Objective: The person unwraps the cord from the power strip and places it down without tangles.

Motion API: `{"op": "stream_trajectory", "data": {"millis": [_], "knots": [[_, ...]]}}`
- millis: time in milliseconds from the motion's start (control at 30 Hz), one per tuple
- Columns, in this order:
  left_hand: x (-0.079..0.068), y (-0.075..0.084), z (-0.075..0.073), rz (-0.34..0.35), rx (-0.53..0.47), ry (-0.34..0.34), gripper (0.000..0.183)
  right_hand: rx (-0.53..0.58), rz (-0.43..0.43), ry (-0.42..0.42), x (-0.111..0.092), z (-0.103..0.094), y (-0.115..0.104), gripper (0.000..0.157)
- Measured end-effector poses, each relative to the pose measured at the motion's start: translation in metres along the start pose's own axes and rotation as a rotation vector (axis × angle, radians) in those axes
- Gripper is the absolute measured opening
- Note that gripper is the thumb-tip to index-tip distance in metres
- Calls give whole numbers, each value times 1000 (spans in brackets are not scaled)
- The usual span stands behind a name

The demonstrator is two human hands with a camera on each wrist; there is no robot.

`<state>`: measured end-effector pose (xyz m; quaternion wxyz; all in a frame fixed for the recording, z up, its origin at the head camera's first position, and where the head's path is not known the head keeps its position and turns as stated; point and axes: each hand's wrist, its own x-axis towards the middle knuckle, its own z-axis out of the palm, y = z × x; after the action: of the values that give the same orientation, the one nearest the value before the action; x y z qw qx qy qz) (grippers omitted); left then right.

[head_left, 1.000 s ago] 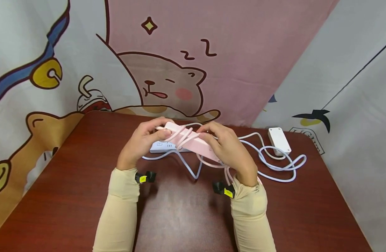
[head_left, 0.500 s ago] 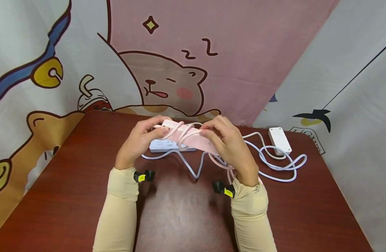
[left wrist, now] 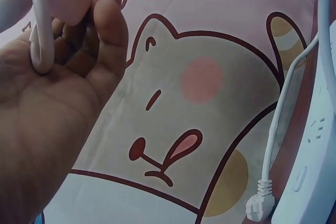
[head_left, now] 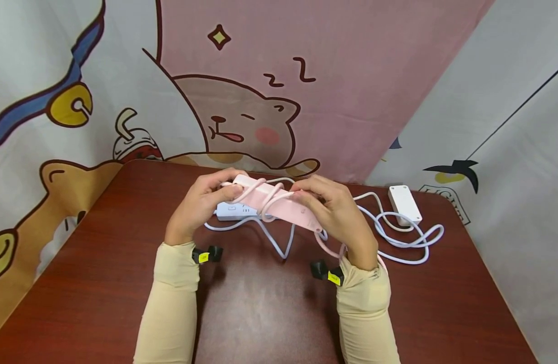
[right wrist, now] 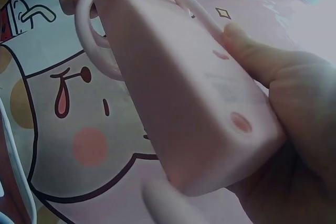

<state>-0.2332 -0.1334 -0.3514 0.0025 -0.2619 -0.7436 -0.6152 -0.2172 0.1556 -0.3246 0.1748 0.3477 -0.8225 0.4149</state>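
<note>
A pink power strip point(head_left: 297, 212), tilted down to the right, is held up over the table with its own pink cord point(head_left: 271, 198) looped around the middle. My left hand point(head_left: 197, 205) grips its left end between thumb and fingers. At the other end my right hand point(head_left: 335, 207) pinches the cord between thumb and index finger, close against the strip. The right wrist view shows the thumb point(right wrist: 252, 59) on the cord and the strip's bare end point(right wrist: 220, 166) beside the palm. More pink cord hangs below the right hand.
Behind the held strip a white power strip point(head_left: 229, 211) lies on the brown table point(head_left: 261, 313), its pale blue cord bent in front. A smaller white power strip point(head_left: 404, 203) with a white cord is at the back right, near a coiled pale blue cord point(head_left: 406, 242). A printed curtain point(head_left: 352, 101) hangs behind.
My right hand has shifted slightly right, pulling the cord along the strip. The strip's right end shows more now, and the hanging cord has swung right. The left hand keeps its grip.
</note>
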Motion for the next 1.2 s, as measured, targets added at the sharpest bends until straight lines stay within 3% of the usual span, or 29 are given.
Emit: {"op": "stream_trajectory", "data": {"millis": [300, 533, 667, 867, 1200], "knots": [[-1, 0, 0, -6, 17, 22, 21, -51, -32, 40, 1, 3, 0, 12], [-1, -3, 0, -41, 111, 176, 24, -142, -59, 119, 2, 2, -2, 13], [0, -4, 1, -46, 64, 255, 26, -142, -34, 137, 1, 3, -3, 13], [2, -6, 1, 11, -1, 355, 29, -112, -23, 111, 1, 5, -6, 15], [2, -4, -3, 53, -45, 442, 26, -126, 31, 31, -1, 2, -2, 12]]}}
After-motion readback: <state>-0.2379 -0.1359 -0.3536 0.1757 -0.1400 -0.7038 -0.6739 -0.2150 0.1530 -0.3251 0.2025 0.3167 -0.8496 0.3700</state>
